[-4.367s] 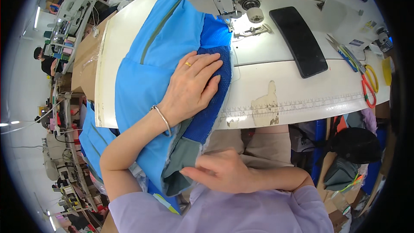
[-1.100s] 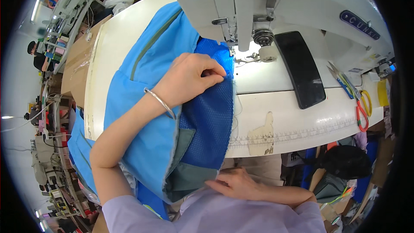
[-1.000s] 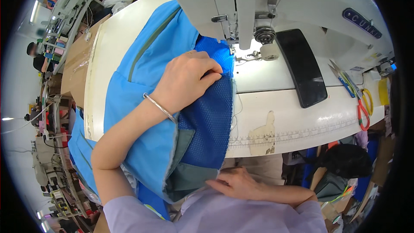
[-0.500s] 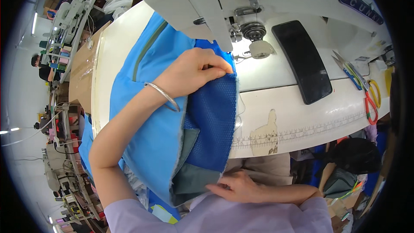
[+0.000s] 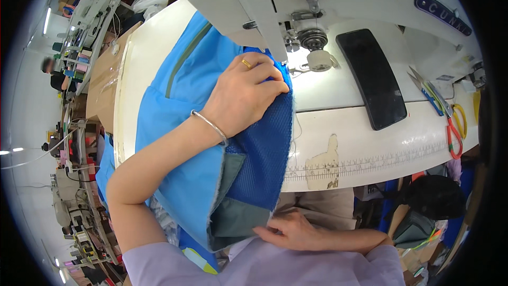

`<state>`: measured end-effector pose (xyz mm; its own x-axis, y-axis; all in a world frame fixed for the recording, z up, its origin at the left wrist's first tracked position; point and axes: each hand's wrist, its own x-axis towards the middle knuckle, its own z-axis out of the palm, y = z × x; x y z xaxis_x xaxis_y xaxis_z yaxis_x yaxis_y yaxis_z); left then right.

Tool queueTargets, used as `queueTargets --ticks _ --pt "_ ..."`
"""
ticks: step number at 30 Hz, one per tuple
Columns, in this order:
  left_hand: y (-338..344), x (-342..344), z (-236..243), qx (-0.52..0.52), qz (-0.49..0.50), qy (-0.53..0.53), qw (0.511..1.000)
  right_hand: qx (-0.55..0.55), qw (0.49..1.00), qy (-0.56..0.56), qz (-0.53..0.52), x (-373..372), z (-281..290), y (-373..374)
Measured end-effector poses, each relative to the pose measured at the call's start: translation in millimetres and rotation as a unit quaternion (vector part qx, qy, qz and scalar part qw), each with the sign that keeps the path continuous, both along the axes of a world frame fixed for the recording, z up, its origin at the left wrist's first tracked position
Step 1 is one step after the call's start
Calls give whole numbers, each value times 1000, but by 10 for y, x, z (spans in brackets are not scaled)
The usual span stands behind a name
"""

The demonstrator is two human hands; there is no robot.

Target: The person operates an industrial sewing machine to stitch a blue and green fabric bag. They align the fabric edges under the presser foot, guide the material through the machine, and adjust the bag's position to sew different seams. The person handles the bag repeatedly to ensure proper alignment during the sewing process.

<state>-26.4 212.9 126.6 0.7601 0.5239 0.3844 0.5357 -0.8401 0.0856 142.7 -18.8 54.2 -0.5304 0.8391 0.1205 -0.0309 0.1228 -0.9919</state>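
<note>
A light blue fabric piece [image 5: 182, 180] with a grey-green strip drapes from the table down to my lap. Along its right side runs a dark blue mesh panel [image 5: 259, 164], with a grey fabric section [image 5: 241, 217] at the lower end. My left hand [image 5: 246, 90], a bangle on its wrist, lies over the mesh panel, its curled fingers gripping the right edge just before the sewing machine's [image 5: 286, 55] needle area. Lower down, my right hand [image 5: 291, 231] pinches the fabric's edge near its bottom corner. The presser foot is partly hidden.
On the white sewing table [image 5: 360, 153], a black phone [image 5: 371, 79] lies right of the needle. Scissors [image 5: 436, 98] with red and yellow handles lie farther right. A cardboard sheet [image 5: 106, 90] borders the table's left. Another person [image 5: 57, 77] sits far left.
My left hand has turned, its knuckles now rolled forward and its fingers curled more over the mesh edge by the needle. The right hand has stayed nearly in place.
</note>
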Motion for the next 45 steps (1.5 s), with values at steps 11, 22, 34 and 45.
queueTargets --ticks 11,22,34,45 --pt "-193 -136 -41 -27 33 -7 999 -54 998 2 28 179 -44 -30" --pt "62 -137 -124 -20 31 -56 998 134 983 -117 55 523 450 413" --pt "22 -98 -138 -61 51 -79 994 428 799 -420 -53 617 578 1912" --pt "-39 0 -61 38 62 -34 997 458 823 -327 -78 512 363 1820"
